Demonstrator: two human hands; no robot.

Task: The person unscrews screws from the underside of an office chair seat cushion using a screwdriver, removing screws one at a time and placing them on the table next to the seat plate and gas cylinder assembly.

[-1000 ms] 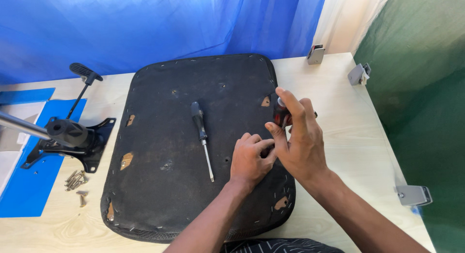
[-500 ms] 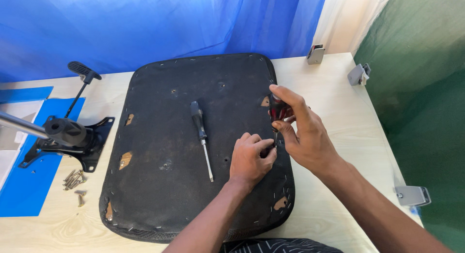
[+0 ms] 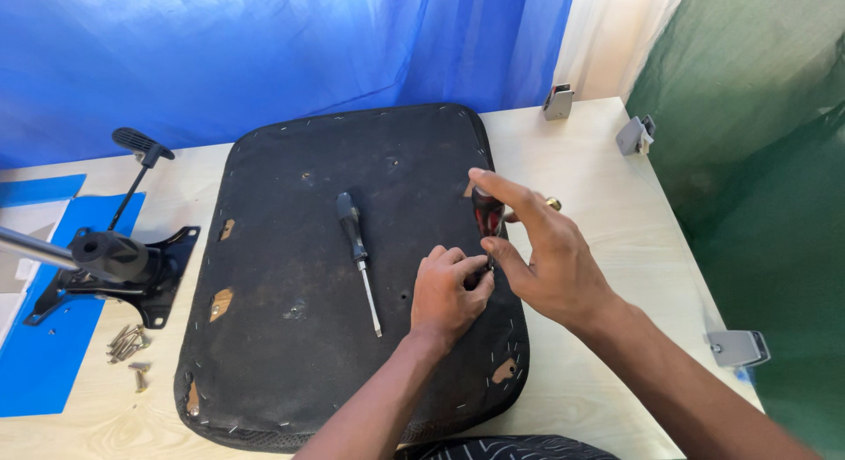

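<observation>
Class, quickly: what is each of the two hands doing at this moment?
Left hand: curled closed, resting on the black seat base, fingertips at the screwdriver's tip.
Right hand: closed around the red-and-black screwdriver, held upright.

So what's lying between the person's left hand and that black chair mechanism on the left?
In the head view, a black-handled screwdriver lies on the upturned seat base, between the left hand and the chair mechanism.

One head-worn camera looked steeply down from above the near table edge, facing the blue backdrop, close over the black seat pan and wooden table
</observation>
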